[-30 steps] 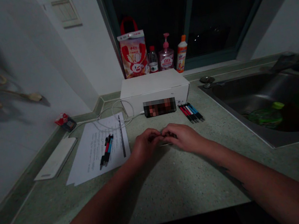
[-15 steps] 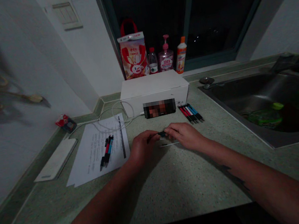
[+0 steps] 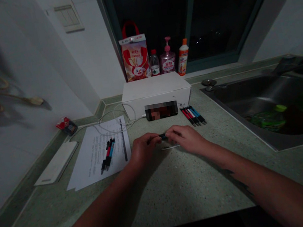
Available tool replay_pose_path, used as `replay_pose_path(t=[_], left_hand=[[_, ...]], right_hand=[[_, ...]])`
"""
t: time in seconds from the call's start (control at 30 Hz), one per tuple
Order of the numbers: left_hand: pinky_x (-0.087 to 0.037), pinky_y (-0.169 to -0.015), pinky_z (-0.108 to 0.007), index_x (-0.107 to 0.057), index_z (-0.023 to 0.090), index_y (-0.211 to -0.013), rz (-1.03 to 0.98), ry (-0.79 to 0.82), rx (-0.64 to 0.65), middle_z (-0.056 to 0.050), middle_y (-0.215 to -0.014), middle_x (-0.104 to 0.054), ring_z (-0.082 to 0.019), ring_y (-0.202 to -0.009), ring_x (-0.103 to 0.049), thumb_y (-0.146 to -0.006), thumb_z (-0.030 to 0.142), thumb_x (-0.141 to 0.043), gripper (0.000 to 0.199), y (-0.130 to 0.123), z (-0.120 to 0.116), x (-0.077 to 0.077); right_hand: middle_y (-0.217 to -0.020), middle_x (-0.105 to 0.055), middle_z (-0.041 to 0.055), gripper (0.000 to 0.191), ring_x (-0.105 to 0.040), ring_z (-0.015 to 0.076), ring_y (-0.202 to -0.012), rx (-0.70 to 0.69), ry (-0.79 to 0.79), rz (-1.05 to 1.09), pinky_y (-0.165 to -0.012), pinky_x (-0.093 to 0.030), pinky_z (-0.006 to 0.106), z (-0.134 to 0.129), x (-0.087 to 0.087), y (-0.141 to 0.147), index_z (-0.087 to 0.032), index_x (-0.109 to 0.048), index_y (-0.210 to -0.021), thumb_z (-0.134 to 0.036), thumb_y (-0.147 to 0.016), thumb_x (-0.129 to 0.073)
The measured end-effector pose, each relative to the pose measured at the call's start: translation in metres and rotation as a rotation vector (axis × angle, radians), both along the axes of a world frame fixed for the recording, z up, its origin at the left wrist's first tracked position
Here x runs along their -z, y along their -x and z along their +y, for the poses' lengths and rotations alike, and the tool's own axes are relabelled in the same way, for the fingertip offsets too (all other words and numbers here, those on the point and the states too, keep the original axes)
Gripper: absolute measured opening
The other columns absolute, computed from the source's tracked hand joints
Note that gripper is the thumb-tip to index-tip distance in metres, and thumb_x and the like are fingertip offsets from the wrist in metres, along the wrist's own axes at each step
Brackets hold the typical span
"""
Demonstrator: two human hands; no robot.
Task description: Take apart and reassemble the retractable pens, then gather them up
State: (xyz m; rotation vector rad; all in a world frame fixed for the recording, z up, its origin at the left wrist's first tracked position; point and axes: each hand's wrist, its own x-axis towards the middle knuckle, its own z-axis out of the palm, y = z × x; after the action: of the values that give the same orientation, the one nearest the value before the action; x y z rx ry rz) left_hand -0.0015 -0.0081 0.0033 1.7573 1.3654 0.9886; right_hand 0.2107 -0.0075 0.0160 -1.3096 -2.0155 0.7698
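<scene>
My left hand (image 3: 143, 148) and my right hand (image 3: 188, 137) meet over the middle of the counter. Between their pinched fingertips is a dark pen (image 3: 163, 137), mostly covered by the fingers. Each hand grips one end of it. On the counter just below lies a thin white stick (image 3: 171, 147), like a pen refill. Several red, white and blue pens (image 3: 193, 116) lie side by side beyond my right hand. To the left, pens with black grips (image 3: 108, 155) rest on printed paper sheets (image 3: 90, 166).
A phone (image 3: 162, 111) with a cable leans on a white box (image 3: 155, 86). Bottles (image 3: 168, 58) and a red bag (image 3: 136, 60) stand behind. The sink (image 3: 255, 111) is at the right. A flat white case (image 3: 56, 162) lies far left.
Both hands keep their hold on the dark pen, and the fingertips have shifted slightly around it. The view has moved a little; the other objects stay put.
</scene>
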Motion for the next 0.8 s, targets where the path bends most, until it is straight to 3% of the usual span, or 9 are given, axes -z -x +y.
replay_pose_path(t=[0.07,0.13,0.2,0.33,0.4,0.47,0.6,0.73,0.8], left_hand=[[-0.057,-0.081,-0.04,-0.079,0.019,-0.091,-0.002,0.005,0.002,-0.006,-0.084,-0.079,-0.023,-0.078,-0.071,-0.087,0.031,-0.065,0.019,-0.0001,0.0003,0.0007],[-0.057,-0.082,-0.04,-0.079,0.018,-0.091,-0.017,0.015,-0.005,-0.007,-0.084,-0.079,-0.023,-0.078,-0.071,-0.086,0.031,-0.065,0.02,-0.0003,0.0004,0.0006],[-0.056,-0.082,-0.04,-0.079,0.018,-0.091,-0.031,0.022,-0.002,-0.007,-0.085,-0.08,-0.024,-0.08,-0.072,-0.085,0.033,-0.065,0.021,-0.0007,0.0002,-0.0003],[-0.055,-0.083,-0.039,-0.079,0.017,-0.09,-0.032,0.03,0.013,-0.008,-0.086,-0.081,-0.025,-0.084,-0.072,-0.083,0.036,-0.066,0.024,-0.0017,-0.0013,-0.0033],[-0.055,-0.082,-0.039,-0.079,0.017,-0.089,-0.032,0.025,0.011,-0.008,-0.085,-0.08,-0.026,-0.083,-0.072,-0.083,0.037,-0.066,0.024,-0.0019,-0.0019,-0.0045],[-0.055,-0.082,-0.04,-0.079,0.018,-0.088,-0.04,0.017,0.013,-0.008,-0.085,-0.08,-0.027,-0.082,-0.072,-0.082,0.037,-0.066,0.024,-0.0019,-0.0023,-0.0048],[-0.056,-0.081,-0.04,-0.08,0.019,-0.089,-0.04,0.015,0.021,-0.008,-0.084,-0.08,-0.027,-0.081,-0.071,-0.082,0.037,-0.066,0.023,-0.0014,-0.002,-0.0023],[-0.056,-0.081,-0.04,-0.08,0.02,-0.089,-0.028,-0.007,0.018,-0.008,-0.087,-0.08,-0.027,-0.082,-0.072,-0.083,0.036,-0.067,0.022,-0.001,-0.0016,0.0015],[-0.056,-0.081,-0.04,-0.08,0.019,-0.091,-0.031,-0.008,0.03,-0.008,-0.087,-0.08,-0.026,-0.082,-0.072,-0.084,0.036,-0.067,0.022,-0.0011,-0.0018,0.0023]], right_hand=[[-0.073,-0.071,0.0019,0.026,-0.065,0.0167,-0.069,-0.03,0.001,-0.01,-0.069,-0.046,0.029,-0.0002,-0.0009,0.0004,-0.02,-0.071,-0.085,-0.03,-0.103,-0.055],[-0.08,-0.072,0.0022,0.012,-0.065,0.0168,-0.073,-0.024,-0.038,0.012,-0.07,-0.047,0.029,-0.0002,-0.0009,0.001,-0.019,-0.072,-0.097,-0.027,-0.098,-0.062],[-0.087,-0.074,0.0032,0.015,-0.065,0.017,-0.076,-0.011,-0.044,0.027,-0.07,-0.047,0.029,-0.0001,0.0,0.0016,-0.02,-0.071,-0.107,-0.027,-0.095,-0.067],[-0.081,-0.073,0.0036,0.019,-0.065,0.0164,-0.073,-0.055,0.012,0.01,-0.071,-0.047,0.029,0.0007,0.0034,0.0016,-0.019,-0.073,-0.094,-0.028,-0.1,-0.058],[-0.092,-0.075,0.0048,0.013,-0.067,0.0173,-0.081,-0.045,-0.016,0.029,-0.075,-0.048,0.029,0.0011,0.0045,0.0015,-0.019,-0.073,-0.104,-0.024,-0.095,-0.065],[-0.1,-0.076,0.0058,0.023,-0.067,0.0185,-0.084,-0.028,-0.021,0.031,-0.077,-0.048,0.031,0.001,0.0047,0.0017,-0.019,-0.071,-0.114,-0.024,-0.092,-0.069],[-0.095,-0.076,0.0052,0.016,-0.068,0.0188,-0.084,-0.071,0.0,0.018,-0.077,-0.048,0.031,-0.0003,0.0038,0.0029,-0.02,-0.074,-0.106,-0.025,-0.098,-0.06],[-0.104,-0.075,0.0063,0.025,-0.068,0.0182,-0.085,-0.05,-0.017,0.044,-0.078,-0.049,0.031,-0.0011,0.0039,0.0041,-0.02,-0.071,-0.118,-0.023,-0.093,-0.069],[-0.099,-0.075,0.0056,0.016,-0.067,0.0179,-0.085,-0.066,-0.015,0.023,-0.078,-0.048,0.032,-0.0009,0.0035,0.0039,-0.02,-0.073,-0.11,-0.023,-0.098,-0.062]])
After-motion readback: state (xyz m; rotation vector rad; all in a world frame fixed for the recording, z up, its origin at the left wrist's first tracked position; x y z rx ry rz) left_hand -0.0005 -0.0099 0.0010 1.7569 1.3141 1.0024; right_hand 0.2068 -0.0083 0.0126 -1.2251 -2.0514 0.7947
